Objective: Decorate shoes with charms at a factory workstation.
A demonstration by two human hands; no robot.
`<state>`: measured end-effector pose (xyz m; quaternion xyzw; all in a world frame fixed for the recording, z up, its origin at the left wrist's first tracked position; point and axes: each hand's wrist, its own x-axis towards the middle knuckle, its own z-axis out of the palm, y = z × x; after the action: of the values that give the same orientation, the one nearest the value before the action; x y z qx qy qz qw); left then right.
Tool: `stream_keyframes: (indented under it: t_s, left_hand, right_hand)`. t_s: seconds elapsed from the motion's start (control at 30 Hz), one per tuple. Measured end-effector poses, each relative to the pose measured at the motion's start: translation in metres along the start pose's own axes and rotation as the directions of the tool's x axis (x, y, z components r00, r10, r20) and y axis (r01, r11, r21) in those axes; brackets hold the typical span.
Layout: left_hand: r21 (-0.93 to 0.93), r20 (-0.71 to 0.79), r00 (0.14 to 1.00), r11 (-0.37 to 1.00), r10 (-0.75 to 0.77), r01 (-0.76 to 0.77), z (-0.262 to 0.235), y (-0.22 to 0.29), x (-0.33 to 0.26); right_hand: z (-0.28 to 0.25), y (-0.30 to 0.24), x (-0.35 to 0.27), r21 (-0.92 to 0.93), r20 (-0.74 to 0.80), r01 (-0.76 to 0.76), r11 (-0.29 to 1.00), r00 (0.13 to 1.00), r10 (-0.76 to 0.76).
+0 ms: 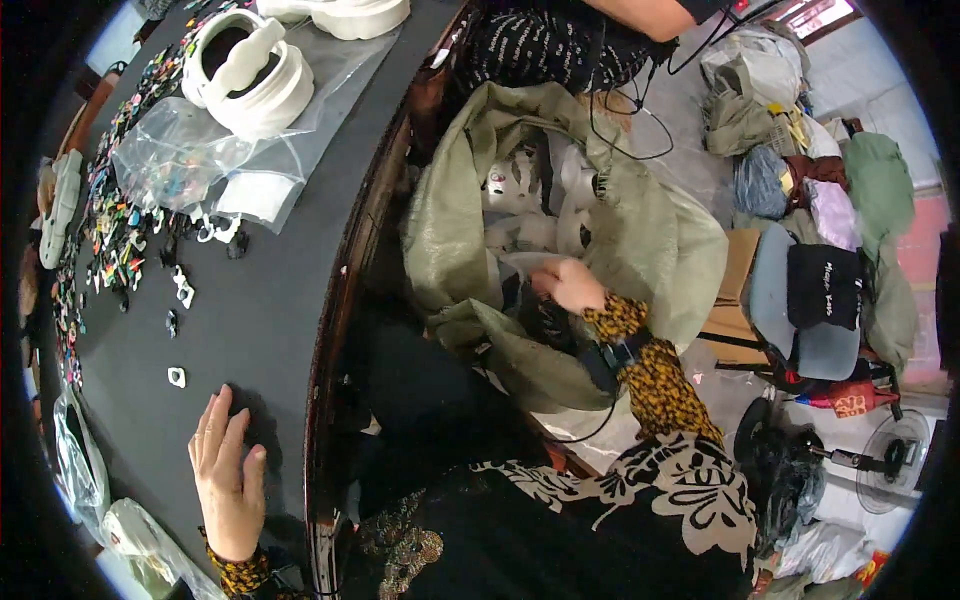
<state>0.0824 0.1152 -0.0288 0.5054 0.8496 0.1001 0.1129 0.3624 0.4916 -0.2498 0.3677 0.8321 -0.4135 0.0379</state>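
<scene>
My left hand lies on the dark table with its fingers stretched out, holding nothing. Just beyond its fingertips is a small white piece with a dark centre. On my right, an olive-green woven sack gapes wide beside the table edge. My right hand reaches into it, fingers curled in at a clear plastic bag; the fingertips are partly hidden. Deeper in the sack lie white moulded parts wrapped in clear plastic.
A white ring-shaped moulded part rests on clear plastic bags at the table's far end. Many small coloured pieces line its left side. Another person's arm is beyond the sack. A chair and fan stand at right.
</scene>
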Motion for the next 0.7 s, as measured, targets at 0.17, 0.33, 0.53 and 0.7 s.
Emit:
stream_keyframes:
  t_s: [0.17,0.33,0.53,0.7]
  left_hand:
    - [0.001,-0.040,0.998,0.999,0.042,-0.042,0.005,0.007,0.005]
    - [0.075,-0.035,0.999,0.996,-0.036,0.038,0.004,0.007,-0.005]
    - [0.057,-0.022,1.000,0.998,-0.015,0.017,0.003,0.010,0.001]
    - [0.078,-0.028,1.000,0.997,-0.011,0.014,0.006,0.008,0.002]
  right_hand:
    - [0.063,0.110,0.094,-0.347,-0.020,0.117,0.931,0.991,-0.131]
    - [0.037,-0.028,0.056,-0.656,0.110,-0.023,0.755,0.986,0.125]
    - [0.014,0.078,0.038,-0.480,-0.064,-0.106,0.871,0.994,0.086]
    - [-0.014,0.131,0.045,-0.150,-0.293,-0.218,0.964,0.941,0.167]
